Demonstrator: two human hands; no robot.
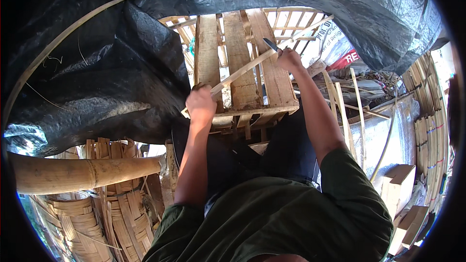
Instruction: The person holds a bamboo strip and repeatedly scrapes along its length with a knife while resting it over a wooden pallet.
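A long pale bamboo strip (245, 69) slants across a slatted wooden bench (242, 92), rising from near left to far right. Its near end is in my left hand (200, 103), which is closed round it and slightly blurred. My right hand (289, 59) grips a knife, its handle hidden in my fist. The dark knife blade (270, 44) points to the far left and lies against or just over the strip; I cannot tell which. Beyond the blade, the strip's far end reaches past the bench's right side.
Black plastic sheeting (107, 63) hangs at left and overhead. A thick bamboo pole (87, 173) and woven bamboo baskets (73, 218) are at lower left. Several thin strips (343, 116) lean on the right, near a silvery sheet (388, 133) and wooden blocks (399, 184).
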